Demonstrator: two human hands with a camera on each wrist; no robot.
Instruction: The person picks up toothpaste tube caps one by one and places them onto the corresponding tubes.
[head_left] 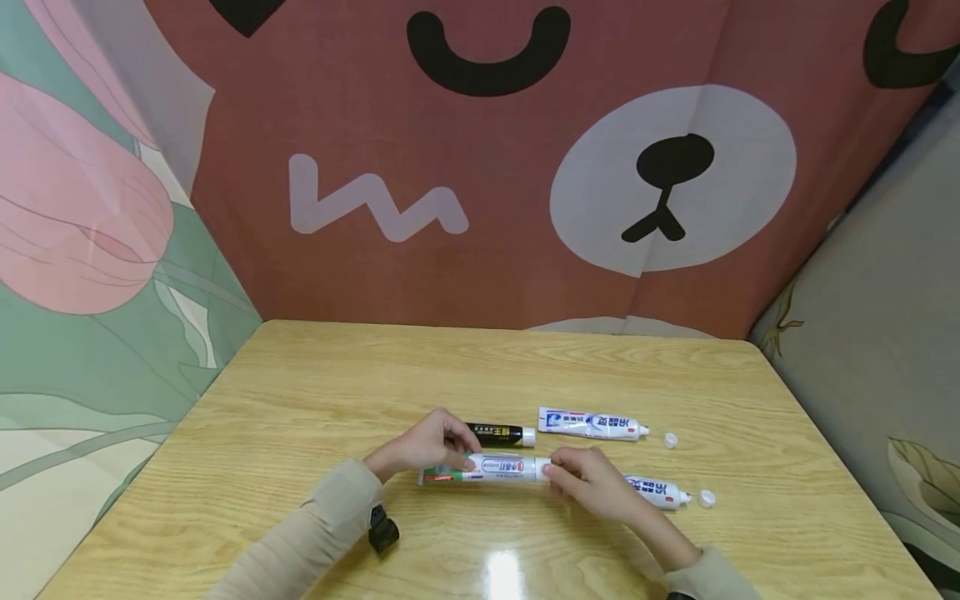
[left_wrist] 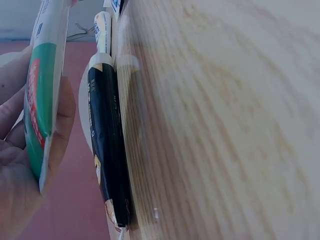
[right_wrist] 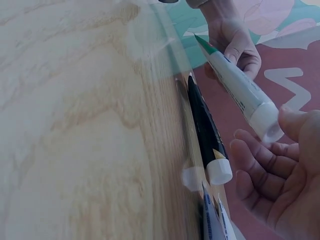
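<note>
A white and green toothpaste tube [head_left: 506, 468] is held level above the table, its white cap [right_wrist: 265, 122] pointing right. My left hand [head_left: 431, 443] grips the green tail end between thumb and fingers. At the other end, my right hand [head_left: 588, 483] pinches the cap; in the right wrist view the thumb lies against its side with fingertips beneath. Just behind the held tube lies a black toothpaste tube [left_wrist: 104, 130], its white cap on. An uncapped white and blue toothpaste tube [head_left: 656, 492] lies partly hidden behind my right hand.
Farther back on the wooden table [head_left: 360, 367] lies another uncapped white and blue tube [head_left: 588, 424]. One loose white cap [head_left: 671, 440] sits off its nozzle, and a second loose cap [head_left: 707, 498] lies nearer. A patterned curtain [head_left: 480, 275] hangs at the table's back edge.
</note>
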